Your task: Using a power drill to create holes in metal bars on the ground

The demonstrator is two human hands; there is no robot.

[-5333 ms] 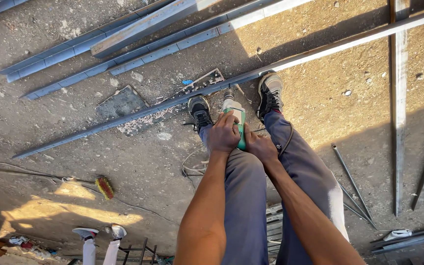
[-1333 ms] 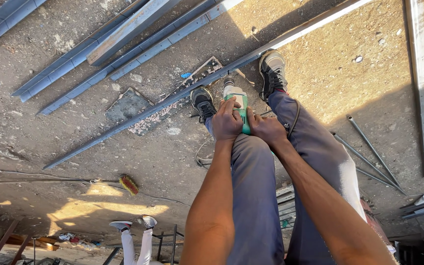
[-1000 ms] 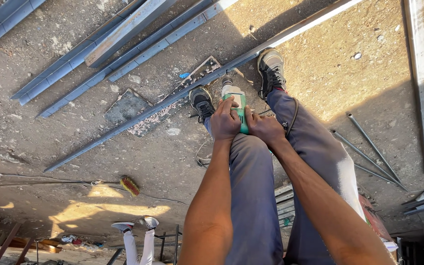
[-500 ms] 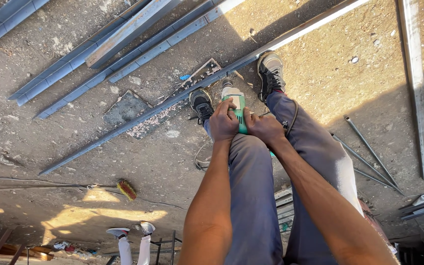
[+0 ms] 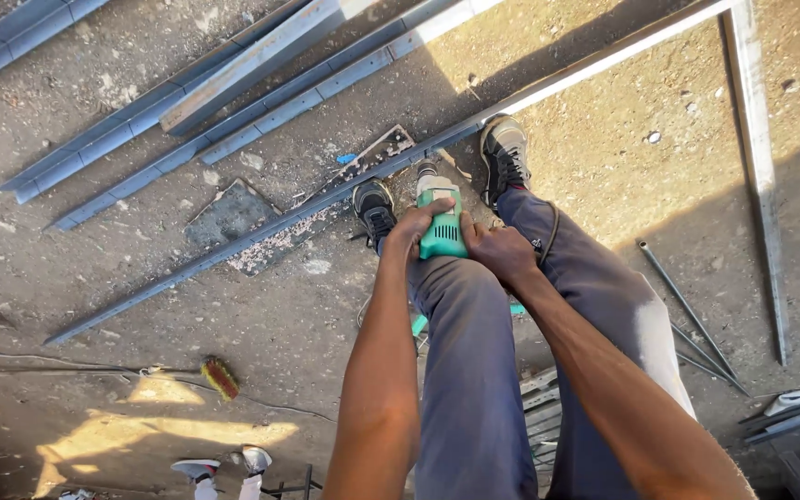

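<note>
Dusty concrete floor strewn with metal bars: both hands, left hand point(image 5: 416, 227) and right hand point(image 5: 500, 252), fingers clamped around a green angle grinder point(image 5: 442, 222), work it on a long steel bar point(image 5: 261, 236); steady pressure seems needed.

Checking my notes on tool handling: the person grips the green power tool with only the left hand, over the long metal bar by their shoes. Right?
Not quite. Both hands grip the green power tool: the left hand on one side and the right hand on the other. The rest holds: it is over the long metal bar by the shoes. The head view shows this.
</note>
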